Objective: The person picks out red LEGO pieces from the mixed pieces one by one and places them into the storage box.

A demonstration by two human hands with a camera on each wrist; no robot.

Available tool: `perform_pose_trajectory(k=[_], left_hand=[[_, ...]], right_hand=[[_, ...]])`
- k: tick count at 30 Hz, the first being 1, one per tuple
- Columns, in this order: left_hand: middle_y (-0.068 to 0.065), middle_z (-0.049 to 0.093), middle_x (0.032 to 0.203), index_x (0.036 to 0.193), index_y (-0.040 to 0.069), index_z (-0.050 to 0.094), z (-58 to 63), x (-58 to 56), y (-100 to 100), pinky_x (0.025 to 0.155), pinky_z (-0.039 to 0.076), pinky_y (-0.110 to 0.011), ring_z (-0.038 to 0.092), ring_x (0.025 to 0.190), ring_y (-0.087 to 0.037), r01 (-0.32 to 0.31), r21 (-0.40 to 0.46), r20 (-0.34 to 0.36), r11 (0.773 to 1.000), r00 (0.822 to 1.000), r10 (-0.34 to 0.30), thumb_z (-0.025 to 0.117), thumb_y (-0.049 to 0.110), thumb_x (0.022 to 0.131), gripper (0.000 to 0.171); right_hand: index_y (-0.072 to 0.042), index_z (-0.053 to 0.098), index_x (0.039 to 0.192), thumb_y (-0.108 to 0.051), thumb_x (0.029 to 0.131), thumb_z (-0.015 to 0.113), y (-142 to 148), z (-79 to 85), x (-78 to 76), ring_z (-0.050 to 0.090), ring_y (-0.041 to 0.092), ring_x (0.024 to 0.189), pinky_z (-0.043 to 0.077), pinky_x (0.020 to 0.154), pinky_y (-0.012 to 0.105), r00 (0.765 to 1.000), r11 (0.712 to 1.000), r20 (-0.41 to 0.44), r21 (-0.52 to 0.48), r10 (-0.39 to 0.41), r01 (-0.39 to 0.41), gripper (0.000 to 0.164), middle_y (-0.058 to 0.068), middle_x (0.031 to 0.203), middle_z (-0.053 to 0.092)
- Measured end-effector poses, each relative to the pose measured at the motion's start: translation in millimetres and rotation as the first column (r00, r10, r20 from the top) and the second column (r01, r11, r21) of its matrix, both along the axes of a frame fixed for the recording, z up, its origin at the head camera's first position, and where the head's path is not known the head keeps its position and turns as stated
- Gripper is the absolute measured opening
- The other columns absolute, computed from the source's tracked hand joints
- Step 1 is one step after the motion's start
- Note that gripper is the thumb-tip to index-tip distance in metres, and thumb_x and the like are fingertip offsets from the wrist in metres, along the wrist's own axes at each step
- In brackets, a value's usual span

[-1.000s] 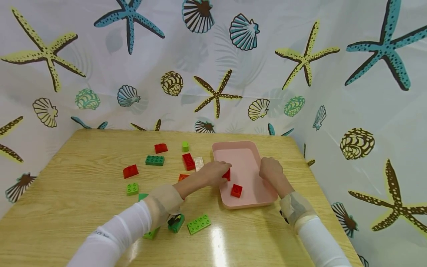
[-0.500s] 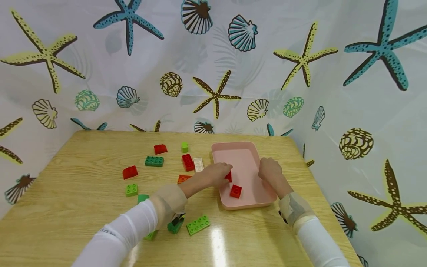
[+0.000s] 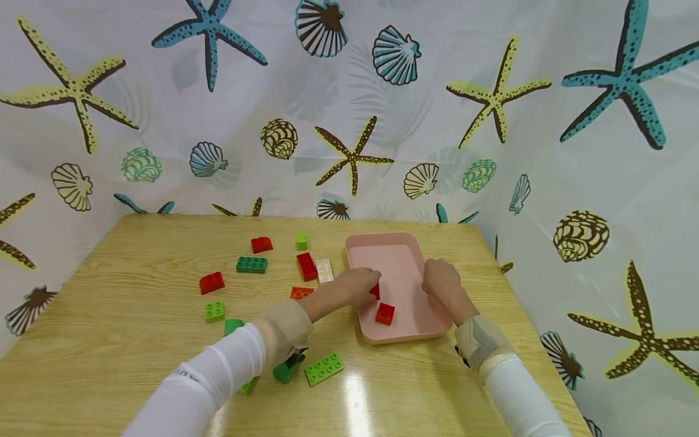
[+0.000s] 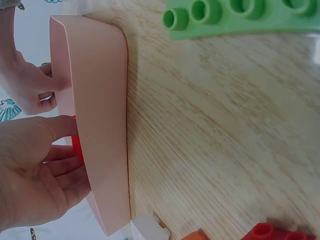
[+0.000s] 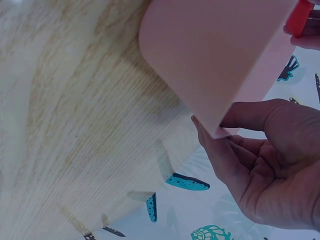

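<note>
A pink plastic tray (image 3: 401,258) sits on the right part of the table. Over its left rim reaches my left hand (image 3: 357,286), the fingers and thumb pinching a red toy brick (image 4: 77,148) low inside the tray. Most of that brick is hidden by the hand in the head view. Near it, on the tray floor, lies a second red brick (image 3: 384,314). My right hand (image 3: 441,280) grips the tray's right wall; in the right wrist view its thumb is inside the wall and the fingers outside.
Left of the tray lie a white brick (image 3: 324,271), a red brick (image 3: 307,267) and an orange brick (image 3: 301,293). A long light-green brick (image 3: 323,369) is nearer the front. Several other red and green bricks spread leftward. A patterned curtain (image 3: 229,121) closes off the back and sides.
My left hand and forearm have shifted slightly right, still pinching the red brick in the tray. The right hand keeps its grip on the tray wall.
</note>
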State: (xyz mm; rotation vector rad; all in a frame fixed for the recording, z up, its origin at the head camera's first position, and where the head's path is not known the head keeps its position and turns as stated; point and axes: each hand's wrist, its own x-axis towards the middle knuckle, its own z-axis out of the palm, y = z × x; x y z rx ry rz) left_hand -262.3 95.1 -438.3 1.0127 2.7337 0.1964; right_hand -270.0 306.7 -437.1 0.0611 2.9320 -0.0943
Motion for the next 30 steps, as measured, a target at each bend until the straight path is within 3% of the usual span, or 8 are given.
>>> perform_pose_trajectory(k=[12,18,30], left_hand=[[-0.005,0.064,0.111,0.127,0.008,0.060,-3.1,-3.0,4.9,0.086,0.050,-0.029,0.058,0.098,-0.016,-0.005,-0.040,0.014,0.999,1.000,0.006,0.069,0.023,0.096,0.035],[-0.003,0.062,0.103,0.120,0.008,0.062,-2.7,-4.6,6.7,0.080,0.049,-0.028,0.055,0.092,-0.015,-0.007,-0.041,0.028,0.999,1.000,0.008,0.068,0.021,0.096,0.028],[-0.002,0.062,0.099,0.110,0.009,0.062,-10.6,-9.7,13.0,0.075,0.051,-0.031,0.058,0.091,-0.015,-0.018,-0.071,-0.026,0.997,1.000,0.016,0.066,0.021,0.097,0.019]], right_hand=[[0.004,0.060,0.090,-0.003,0.090,0.060,0.0,2.7,0.4,0.058,0.023,0.068,0.051,0.055,0.035,1.000,1.000,0.013,0.013,0.009,-0.009,0.007,0.013,0.075,0.058],[0.004,0.060,0.089,-0.003,0.090,0.060,1.1,-0.8,-0.7,0.060,0.024,0.069,0.052,0.055,0.037,1.000,1.000,0.003,0.016,0.015,-0.015,0.007,0.013,0.075,0.057],[0.004,0.059,0.089,-0.003,0.090,0.060,2.0,-3.8,-1.8,0.062,0.026,0.071,0.053,0.057,0.038,1.000,1.000,-0.016,0.022,0.009,-0.009,0.007,0.015,0.076,0.058]])
